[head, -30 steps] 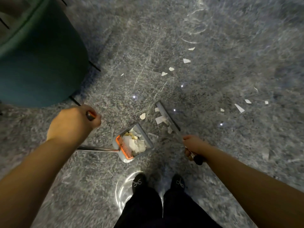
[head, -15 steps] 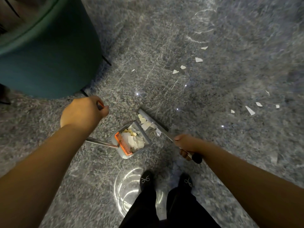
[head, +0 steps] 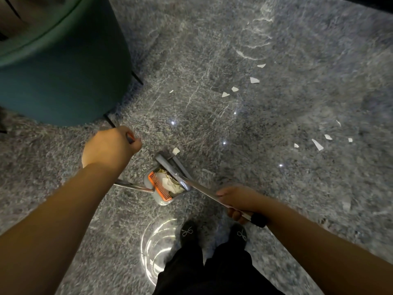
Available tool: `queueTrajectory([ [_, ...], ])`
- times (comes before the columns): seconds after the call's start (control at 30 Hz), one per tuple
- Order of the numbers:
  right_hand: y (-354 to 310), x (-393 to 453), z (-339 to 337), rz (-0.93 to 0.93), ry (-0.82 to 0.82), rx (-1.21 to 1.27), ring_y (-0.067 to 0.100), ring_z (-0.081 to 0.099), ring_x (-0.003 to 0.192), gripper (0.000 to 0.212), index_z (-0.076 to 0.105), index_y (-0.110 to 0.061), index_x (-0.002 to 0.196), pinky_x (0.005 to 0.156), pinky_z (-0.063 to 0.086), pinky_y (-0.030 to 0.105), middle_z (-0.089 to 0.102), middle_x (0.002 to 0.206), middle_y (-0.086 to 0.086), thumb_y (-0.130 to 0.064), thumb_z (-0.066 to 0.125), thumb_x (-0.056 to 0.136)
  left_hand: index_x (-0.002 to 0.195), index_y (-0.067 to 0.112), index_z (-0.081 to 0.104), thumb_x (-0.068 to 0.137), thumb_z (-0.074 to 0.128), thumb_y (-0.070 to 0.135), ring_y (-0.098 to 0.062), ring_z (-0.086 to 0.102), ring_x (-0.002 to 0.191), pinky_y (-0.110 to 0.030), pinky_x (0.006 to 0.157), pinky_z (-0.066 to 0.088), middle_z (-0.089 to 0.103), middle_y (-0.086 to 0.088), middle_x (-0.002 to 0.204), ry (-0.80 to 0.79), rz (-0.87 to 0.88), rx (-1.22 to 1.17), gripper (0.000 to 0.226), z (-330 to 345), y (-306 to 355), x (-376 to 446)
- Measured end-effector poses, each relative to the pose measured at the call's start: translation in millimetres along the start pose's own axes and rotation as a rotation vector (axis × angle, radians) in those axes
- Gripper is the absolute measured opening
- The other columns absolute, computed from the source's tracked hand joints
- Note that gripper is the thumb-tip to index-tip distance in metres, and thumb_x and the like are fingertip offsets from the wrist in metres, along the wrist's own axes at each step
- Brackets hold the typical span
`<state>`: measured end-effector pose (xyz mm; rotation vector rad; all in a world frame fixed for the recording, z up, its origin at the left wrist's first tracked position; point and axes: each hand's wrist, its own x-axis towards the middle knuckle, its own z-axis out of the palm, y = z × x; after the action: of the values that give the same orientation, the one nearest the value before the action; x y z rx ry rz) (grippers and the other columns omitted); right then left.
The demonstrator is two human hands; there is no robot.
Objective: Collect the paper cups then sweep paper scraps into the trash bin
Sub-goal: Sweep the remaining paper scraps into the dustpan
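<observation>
From the head view, the sweeping step is under way; no cups are showing, so collecting them is probably done. The left hand (head: pixel 110 146) is gripping the top of the dustpan's handle, fingers curled round it, and the dustpan (head: pixel 164 186) is sitting on the floor (head: pixel 276 188) just ahead of the shoes (head: pixel 188 232). The right hand (head: pixel 240 202) is wrapping its fingers round the broom's shaft near its dark end cap. The broom (head: pixel 172 165) is lying with its head right at the pan's mouth, pushing paper in.

Scraps are already piling inside the pan beside its orange comb (head: pixel 159 185). One scrap (head: pixel 176 150) is lying just past the far end of the broom head, outside the pan. More scraps (head: pixel 254 80) are lying well ahead, and another cluster (head: pixel 317 144) is sitting far off to the right, all well apart from both hands.

The next move is likely calling for lifting the broom out, reaching past those far scraps and drawing them back to the pan, with the left hand keeping the pan's lip flat on the floor. The green bin (head: pixel 63 71) is standing just beyond the left hand, ready for emptying.
</observation>
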<state>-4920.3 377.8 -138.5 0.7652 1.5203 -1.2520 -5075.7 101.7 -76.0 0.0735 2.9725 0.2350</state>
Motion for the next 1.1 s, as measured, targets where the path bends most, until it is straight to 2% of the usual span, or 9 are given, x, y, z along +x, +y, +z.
queueTrajectory([
  [0.17,-2,-18,1,-0.040,0.038,-0.021,0.010,0.041,0.044,0.033,0.047,-0.029,0.132,0.041,0.038,0.020,0.047,0.069,0.007,-0.022,0.037,0.101,0.088,0.029,0.066,0.086,0.064,0.048,-0.026,0.053,0.067,-0.029,0.057,0.039,0.061,-0.004,0.075,-0.007,-0.032,-0.036,0.019,-3,-14,-11],
  [0.3,-10,-14,-6,-0.054,0.106,0.004,0.009,0.041,0.037,0.031,0.050,-0.026,0.130,0.038,0.038,0.019,0.047,0.064,0.006,-0.023,0.038,0.102,0.087,0.028,0.065,0.086,0.065,0.045,-0.025,0.052,0.064,-0.028,0.054,0.037,0.057,0.000,0.069,0.002,-0.096,-0.111,0.017,-5,-31,-19],
  [0.4,-19,5,-10,-0.067,0.157,0.012,0.009,0.043,0.033,0.027,0.052,-0.026,0.124,0.037,0.038,0.019,0.049,0.062,0.006,-0.026,0.042,0.100,0.088,0.031,0.065,0.086,0.065,0.045,-0.024,0.049,0.062,-0.027,0.054,0.035,0.051,0.005,0.064,0.030,-0.138,-0.120,0.014,-8,-45,-21],
  [0.5,-32,31,-13,-0.051,0.188,0.019,0.011,0.043,0.032,0.018,0.056,-0.019,0.109,0.037,0.038,0.020,0.050,0.050,0.005,-0.027,0.043,0.100,0.092,0.030,0.066,0.086,0.064,0.046,-0.028,0.054,0.067,-0.029,0.057,0.040,0.059,-0.003,0.073,0.038,-0.151,-0.102,0.017,-11,-55,-17],
  [0.6,-47,52,-12,-0.055,0.173,-0.008,0.014,0.042,0.032,0.018,0.052,-0.012,0.096,0.037,0.037,0.020,0.047,0.040,0.003,-0.025,0.040,0.101,0.091,0.026,0.066,0.087,0.063,0.046,-0.030,0.057,0.070,-0.030,0.058,0.041,0.063,-0.007,0.076,0.032,-0.137,-0.066,0.021,-11,-61,-10],
  [0.77,-71,76,-5,-0.088,0.185,-0.118,0.017,0.042,0.044,0.029,0.049,-0.005,0.123,0.036,0.036,0.020,0.051,0.058,0.010,-0.020,0.040,0.101,0.085,0.022,0.064,0.086,0.062,0.043,-0.031,0.055,0.069,-0.031,0.059,0.040,0.059,-0.005,0.073,0.042,-0.103,-0.041,0.021,-8,-54,2],
  [0.87,-82,80,6,-0.093,0.145,-0.204,0.016,0.044,0.045,0.036,0.040,-0.009,0.136,0.036,0.036,0.019,0.054,0.062,0.010,-0.022,0.038,0.103,0.085,0.022,0.064,0.086,0.063,0.041,-0.027,0.048,0.065,-0.030,0.058,0.036,0.049,0.000,0.068,0.056,-0.095,-0.027,0.019,-5,-49,6],
  [0.93,-83,78,13,-0.089,0.110,-0.232,0.016,0.046,0.045,0.043,0.032,-0.015,0.145,0.038,0.038,0.021,0.055,0.064,0.010,-0.024,0.038,0.103,0.085,0.023,0.064,0.086,0.062,0.041,-0.026,0.048,0.065,-0.030,0.057,0.036,0.050,0.000,0.070,0.064,-0.084,-0.017,0.018,-5,-47,7],
  [1.1,-74,68,16,-0.013,0.088,-0.166,0.008,0.044,0.036,0.039,0.041,-0.022,0.140,0.038,0.035,0.018,0.051,0.057,0.004,-0.025,0.042,0.101,0.086,0.023,0.064,0.085,0.062,0.042,-0.027,0.048,0.064,-0.031,0.058,0.036,0.055,-0.004,0.075,0.074,-0.084,-0.018,0.018,-4,-47,8],
])
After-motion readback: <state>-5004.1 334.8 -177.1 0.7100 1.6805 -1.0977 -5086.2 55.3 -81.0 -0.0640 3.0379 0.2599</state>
